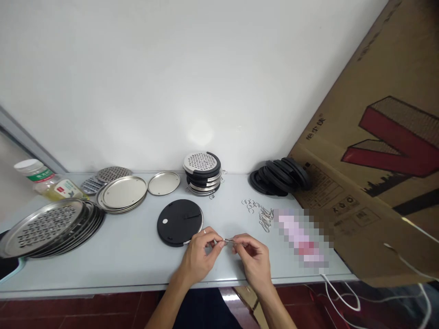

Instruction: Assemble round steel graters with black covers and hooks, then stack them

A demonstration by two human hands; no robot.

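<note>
Left hand [200,256] and right hand [254,258] pinch metal piece [228,240] between them.

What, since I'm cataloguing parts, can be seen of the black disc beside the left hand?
The black disc is round, flat and matte, apparently plastic, with a whitish spot toward its left and a thin slit right of centre. A silvery, metal-looking edge shows along its right side. It lies flat on the grey table. The left hand overlaps its lower right edge in view; whether they touch is unclear.

The held clip [228,240] looks shiny metal, the black disc [181,224] matt plastic, the box [338,183] cardboard.
</note>
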